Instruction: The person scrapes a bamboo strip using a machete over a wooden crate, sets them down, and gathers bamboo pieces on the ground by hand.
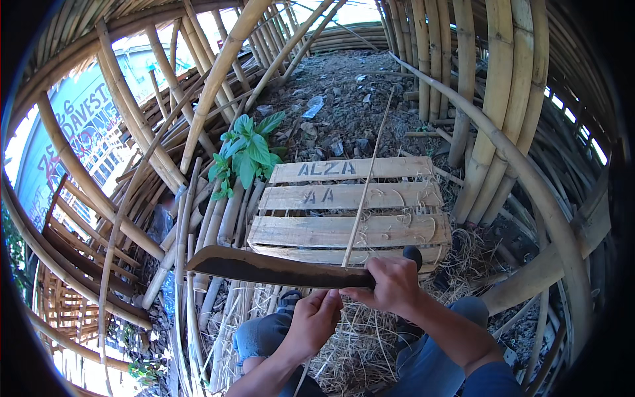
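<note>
My right hand (391, 284) is wrapped round the handle of a machete (278, 267), close to where the blade begins. The dark, wide blade points left, roughly level, above my knees. A long, thin bamboo strip (366, 190) runs from the far ground over a wooden slatted crate and passes behind the blade. Just below the blade, my left hand (316, 319) pinches this strip between thumb and fingers, and its near end hangs down between my legs. The thumb of my right hand lies near the left fingertips. The blade hides where it meets the strip.
The slatted crate (350, 228) stands in front of my knees with curled shavings on it. Straw-like shavings (357, 351) cover the ground between my feet. Bamboo poles (497, 99) rise on both sides, and one long curved pole (489, 135) arches along the right. A leafy plant (250, 151) grows beyond the crate's left.
</note>
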`<action>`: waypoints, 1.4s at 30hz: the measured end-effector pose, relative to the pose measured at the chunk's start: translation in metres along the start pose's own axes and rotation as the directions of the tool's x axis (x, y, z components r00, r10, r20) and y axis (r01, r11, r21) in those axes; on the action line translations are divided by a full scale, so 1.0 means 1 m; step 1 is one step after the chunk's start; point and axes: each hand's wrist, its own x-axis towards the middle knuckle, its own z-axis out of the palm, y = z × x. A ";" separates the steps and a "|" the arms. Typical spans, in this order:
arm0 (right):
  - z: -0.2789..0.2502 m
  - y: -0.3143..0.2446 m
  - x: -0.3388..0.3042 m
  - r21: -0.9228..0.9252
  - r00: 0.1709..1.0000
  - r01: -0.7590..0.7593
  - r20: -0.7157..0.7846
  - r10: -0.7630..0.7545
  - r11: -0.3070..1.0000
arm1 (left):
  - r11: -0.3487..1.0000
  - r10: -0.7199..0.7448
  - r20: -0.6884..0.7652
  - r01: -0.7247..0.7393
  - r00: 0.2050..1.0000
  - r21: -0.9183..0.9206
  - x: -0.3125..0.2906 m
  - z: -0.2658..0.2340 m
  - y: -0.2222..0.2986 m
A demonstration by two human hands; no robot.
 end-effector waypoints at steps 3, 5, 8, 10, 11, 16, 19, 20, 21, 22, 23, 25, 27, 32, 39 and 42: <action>0.002 0.008 -0.003 -0.022 1.000 -0.025 -0.018 0.024 0.999 | 0.999 0.012 -0.018 -0.013 1.000 -0.044 -0.003 -0.002 0.001; -0.002 0.019 -0.004 -0.036 0.997 -0.071 -0.021 0.071 0.997 | 0.998 -0.005 -0.014 0.004 1.000 -0.059 -0.009 -0.010 0.006; -0.009 0.029 -0.005 -0.091 0.969 -0.237 0.051 0.242 0.967 | 0.994 -0.053 0.013 0.054 0.999 -0.092 -0.009 -0.016 0.006; -0.007 0.016 -0.008 -0.023 0.958 -0.281 0.058 0.282 0.959 | 0.999 -0.025 -0.018 0.025 1.000 -0.040 -0.010 -0.016 0.003; -0.008 0.009 -0.009 -0.016 0.971 -0.238 0.029 0.239 0.971 | 0.999 -0.025 -0.015 0.024 1.000 -0.042 -0.009 -0.015 0.004; -0.008 -0.001 -0.005 -0.035 0.997 -0.067 0.030 0.068 0.997 | 1.000 -0.014 0.015 0.014 1.000 -0.023 -0.010 -0.012 0.002; -0.008 0.011 -0.001 -0.044 0.994 -0.110 -0.003 0.109 0.993 | 0.998 -0.041 0.047 0.043 0.998 -0.037 -0.012 -0.013 -0.002; -0.010 0.018 0.000 -0.063 0.987 -0.158 -0.012 0.158 0.985 | 0.998 -0.039 0.050 0.041 0.998 -0.036 -0.013 -0.013 -0.002; -0.011 0.022 0.001 -0.082 0.978 -0.207 -0.022 0.206 0.975 | 0.999 -0.034 0.047 0.034 0.998 -0.008 -0.015 -0.011 -0.001; -0.012 0.026 0.002 -0.085 0.978 -0.207 -0.025 0.206 0.975 | 0.999 -0.028 0.046 0.027 0.999 0.022 -0.016 -0.010 -0.001; -0.012 0.028 0.004 -0.111 0.988 -0.148 -0.060 0.142 0.983 | 0.999 -0.026 0.049 0.025 0.998 0.023 -0.017 -0.010 -0.001; -0.013 0.035 0.003 -0.144 0.992 -0.091 -0.097 0.077 0.985 | 0.999 -0.005 0.027 0.004 1.000 0.039 -0.020 -0.010 -0.002; -0.015 0.044 0.000 -0.162 0.985 -0.160 -0.086 0.147 0.974 | 0.999 -0.035 0.046 0.035 0.998 0.000 -0.023 -0.011 0.002; -0.030 0.072 0.003 -0.184 0.890 -0.456 -0.102 0.445 0.871 | 0.998 -0.030 0.030 0.032 0.999 -0.046 -0.032 -0.025 0.001; -0.031 0.050 -0.004 0.006 0.876 -0.479 -0.064 0.478 0.878 | 0.996 -0.051 0.124 0.060 0.991 -0.065 -0.024 -0.030 -0.003; -0.024 0.020 0.000 0.007 0.953 -0.304 -0.011 0.304 0.953 | 0.992 -0.074 0.161 0.090 0.984 -0.092 -0.025 -0.028 -0.005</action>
